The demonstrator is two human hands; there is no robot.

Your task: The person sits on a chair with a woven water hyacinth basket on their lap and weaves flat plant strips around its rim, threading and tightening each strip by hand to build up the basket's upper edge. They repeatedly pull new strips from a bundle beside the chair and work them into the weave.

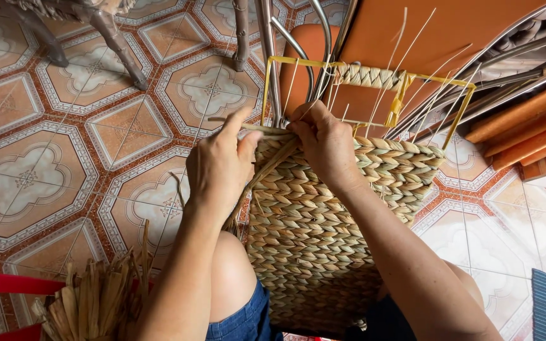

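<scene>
Patterned floor tiles (64, 145) under us, metal chair legs (121, 44) beyond. Woven basket (323, 221) rests on our knees, yellow wire frame (273, 82) rising just above our grip. Our left hand (219, 167) pinches flat straw strand (266, 170) between thumb and forefinger at weave's top edge. Our right hand (327, 145), beside it, fingers curled and pressed on same edge. Bundle of dried straw (96, 300) lies below left of grip.
</scene>
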